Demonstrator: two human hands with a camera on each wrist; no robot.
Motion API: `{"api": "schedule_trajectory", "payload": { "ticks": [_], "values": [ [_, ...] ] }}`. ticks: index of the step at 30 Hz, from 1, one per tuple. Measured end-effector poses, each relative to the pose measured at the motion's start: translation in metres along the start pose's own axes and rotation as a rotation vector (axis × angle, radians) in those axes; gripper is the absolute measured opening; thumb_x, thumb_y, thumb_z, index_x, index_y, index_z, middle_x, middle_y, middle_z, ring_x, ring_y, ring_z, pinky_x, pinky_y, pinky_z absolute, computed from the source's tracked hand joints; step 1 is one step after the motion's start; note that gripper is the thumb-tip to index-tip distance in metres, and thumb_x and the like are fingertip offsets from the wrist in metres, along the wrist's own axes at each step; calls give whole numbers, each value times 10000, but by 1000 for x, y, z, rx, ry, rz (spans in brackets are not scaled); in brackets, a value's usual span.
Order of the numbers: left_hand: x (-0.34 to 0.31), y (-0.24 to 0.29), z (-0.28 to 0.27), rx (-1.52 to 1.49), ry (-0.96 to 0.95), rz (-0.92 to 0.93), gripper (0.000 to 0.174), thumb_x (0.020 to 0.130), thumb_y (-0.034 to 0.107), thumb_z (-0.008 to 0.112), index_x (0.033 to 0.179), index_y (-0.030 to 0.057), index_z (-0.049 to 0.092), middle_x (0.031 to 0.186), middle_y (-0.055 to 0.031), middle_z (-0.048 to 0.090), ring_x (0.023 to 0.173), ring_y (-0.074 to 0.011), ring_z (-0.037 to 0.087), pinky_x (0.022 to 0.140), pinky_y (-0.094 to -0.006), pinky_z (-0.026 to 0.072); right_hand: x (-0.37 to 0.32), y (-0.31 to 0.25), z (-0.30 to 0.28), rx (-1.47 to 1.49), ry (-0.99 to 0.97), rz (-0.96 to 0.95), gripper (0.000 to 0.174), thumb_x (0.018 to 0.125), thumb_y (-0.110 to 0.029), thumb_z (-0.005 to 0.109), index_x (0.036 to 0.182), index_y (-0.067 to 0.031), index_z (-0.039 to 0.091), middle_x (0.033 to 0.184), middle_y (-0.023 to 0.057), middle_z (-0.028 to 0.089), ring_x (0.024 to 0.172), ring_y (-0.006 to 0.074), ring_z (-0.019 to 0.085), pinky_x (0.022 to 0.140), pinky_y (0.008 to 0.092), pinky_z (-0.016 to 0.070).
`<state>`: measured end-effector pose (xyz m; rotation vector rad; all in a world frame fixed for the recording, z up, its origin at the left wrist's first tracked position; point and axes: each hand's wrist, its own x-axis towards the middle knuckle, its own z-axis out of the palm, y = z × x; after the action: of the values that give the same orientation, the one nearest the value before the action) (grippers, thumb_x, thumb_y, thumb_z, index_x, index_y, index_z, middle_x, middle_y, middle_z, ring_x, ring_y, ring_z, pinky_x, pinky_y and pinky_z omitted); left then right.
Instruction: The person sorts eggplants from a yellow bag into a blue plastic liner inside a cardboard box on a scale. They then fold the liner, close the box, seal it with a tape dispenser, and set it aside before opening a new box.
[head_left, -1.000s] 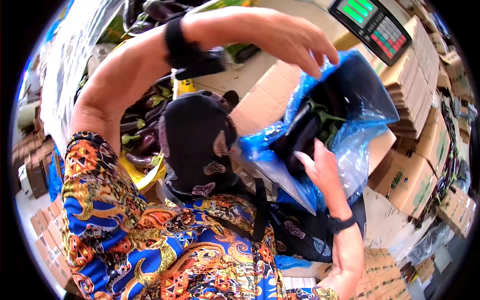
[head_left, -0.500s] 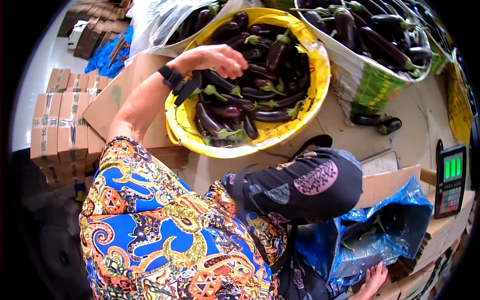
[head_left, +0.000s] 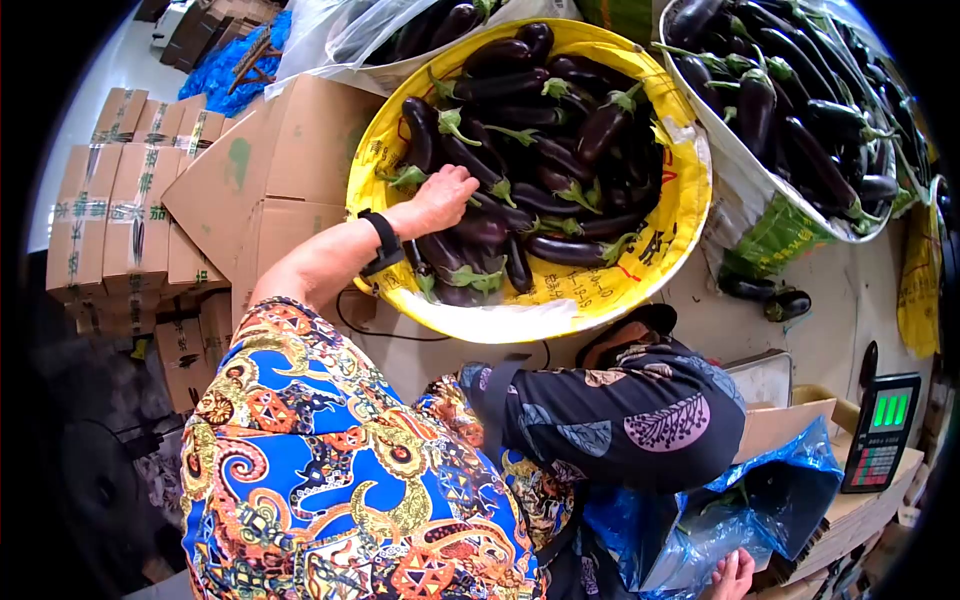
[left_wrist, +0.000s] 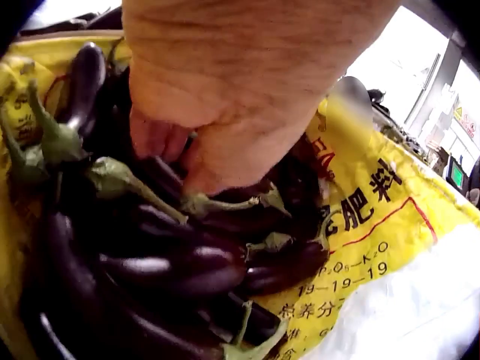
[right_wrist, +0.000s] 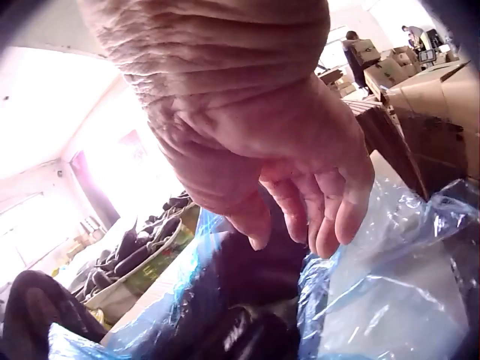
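Note:
My left hand point(head_left: 440, 200) reaches into a round tub point(head_left: 690, 225) lined with yellow printed sacking and heaped with dark purple eggplants. Its fingers and thumb curl about one eggplant point(left_wrist: 160, 176) among the pile, as the left wrist view shows; part of that eggplant is hidden beneath the hand. At the lower right, my right hand point(head_left: 733, 575) lies by the near edge of a carton lined with a blue plastic bag point(head_left: 815, 465). In the right wrist view its loosely bent fingers point(right_wrist: 349, 217) hang over the bag, holding nothing. Eggplants point(right_wrist: 247, 330) lie inside the bag.
A scale display point(head_left: 880, 435) with green digits stands beyond the lined carton. Another sack point(head_left: 770, 210) full of eggplants is at the upper right, with loose eggplants point(head_left: 765, 297) on the floor below it. Taped cartons point(head_left: 130, 220) are stacked at the left.
The left hand has gone from above the lined carton over to the tub and down onto an eggplant. The right hand has left the eggplants inside the bag for its near edge.

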<state>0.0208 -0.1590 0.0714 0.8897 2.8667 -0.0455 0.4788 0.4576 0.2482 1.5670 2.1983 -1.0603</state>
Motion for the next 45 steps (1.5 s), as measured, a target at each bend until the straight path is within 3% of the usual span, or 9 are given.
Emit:
{"api": "schedule_trajectory", "payload": {
  "ticks": [3, 13, 17, 22, 23, 26, 29, 36, 45],
  "values": [
    [15, 7, 0, 85, 170, 38, 553, 678, -13, 647, 1222, 33, 559, 1247, -183, 546, 1159, -368, 503, 967, -468, 437, -10, -20, 7, 6, -60, -57, 367, 968, -248, 628, 1212, 24, 606, 1129, 120, 632, 963, 208, 598, 863, 327, 493],
    [62, -6, 35, 389, 14, 140, 234, 763, 169, 648, 992, 126, 666, 1038, -69, 581, 1076, -258, 520, 889, -387, 415, -26, -34, 26, -28, -202, -85, 379, 990, -241, 609, 1272, 10, 581, 1181, 119, 615, 995, 198, 602, 869, 311, 502],
    [71, -2, 33, 411, -193, 149, 362, 731, 130, 719, 1075, 134, 604, 1008, -78, 600, 1017, -262, 580, 879, -391, 428, -33, -28, 30, -27, -240, -109, 389, 986, -247, 611, 1270, 17, 579, 1154, 127, 628, 961, 197, 610, 827, 308, 514],
    [86, 17, -7, -214, -137, 42, 613, 657, 202, 784, 1229, 120, 582, 1036, -147, 603, 986, -346, 617, 829, -445, 511, -34, -20, 26, -21, -213, -92, 402, 984, -254, 608, 1277, 19, 575, 1142, 126, 639, 960, 192, 613, 821, 306, 507],
    [92, 12, -8, -437, -4, 121, 503, 726, 229, 763, 1186, 116, 593, 1011, -100, 616, 957, -260, 630, 787, -373, 528, -30, -19, 24, -27, -208, -90, 403, 984, -255, 607, 1279, 19, 575, 1140, 126, 640, 961, 191, 614, 824, 305, 505],
    [93, 56, -86, -1375, -232, -360, 383, 834, 260, 723, 1156, 118, 570, 1004, 14, 612, 931, -94, 607, 757, -265, 524, -21, -11, 20, -11, -188, -94, 401, 990, -268, 598, 1277, 12, 584, 1123, 109, 639, 950, 183, 610, 835, 306, 494],
    [102, 86, -115, -1680, -231, -195, 507, 863, 243, 694, 1307, 90, 505, 1015, -11, 620, 976, -115, 626, 829, -308, 546, -24, -18, 25, 81, -160, -112, 406, 975, -269, 619, 1276, 3, 592, 1102, 124, 658, 936, 214, 623, 834, 329, 498],
    [136, 158, -157, -1792, -324, 32, 497, 944, 339, 608, 1356, 91, 483, 1249, -86, 631, 1064, -140, 642, 853, -296, 545, -19, -4, 25, 116, -111, -62, 353, 941, -243, 630, 1206, -13, 598, 993, 59, 646, 842, 125, 601, 715, 253, 471],
    [186, 272, -193, -1435, -344, 150, 419, 997, 462, 555, 1228, 116, 608, 960, 15, 662, 827, -62, 673, 719, -240, 571, -5, 37, 35, 91, -36, -158, 354, 916, -236, 659, 1187, -12, 618, 995, 121, 692, 878, 182, 644, 812, 318, 514]
  ]
}}
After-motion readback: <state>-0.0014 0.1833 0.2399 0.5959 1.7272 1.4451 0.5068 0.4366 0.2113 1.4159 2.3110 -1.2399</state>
